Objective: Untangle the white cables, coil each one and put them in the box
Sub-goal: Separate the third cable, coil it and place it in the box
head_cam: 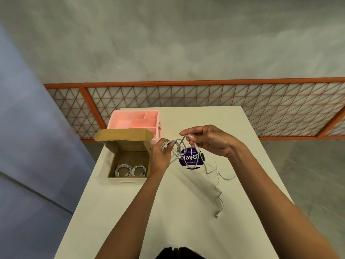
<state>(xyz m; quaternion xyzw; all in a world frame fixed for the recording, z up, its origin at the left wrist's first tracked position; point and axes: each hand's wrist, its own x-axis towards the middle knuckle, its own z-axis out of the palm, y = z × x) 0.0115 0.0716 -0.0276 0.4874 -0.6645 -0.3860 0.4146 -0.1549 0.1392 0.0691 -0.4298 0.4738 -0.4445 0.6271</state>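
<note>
Loose tail of white cable (218, 176) trails below right hand (209, 141) toward person, long axis near-to-far, plug (217, 216) pointing nearward. That hand pinches one strand; left hand (161, 155) clamped on part-wound coil (166, 144), strands bridging both. Open box (128, 146) just left of left hand, likely the dropping hand; two coiled cables (122, 170) inside.

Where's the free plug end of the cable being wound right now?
In the head view, the plug end lies on the white table, right of centre, beside the right forearm and well nearer the person than the purple sticker.
</note>
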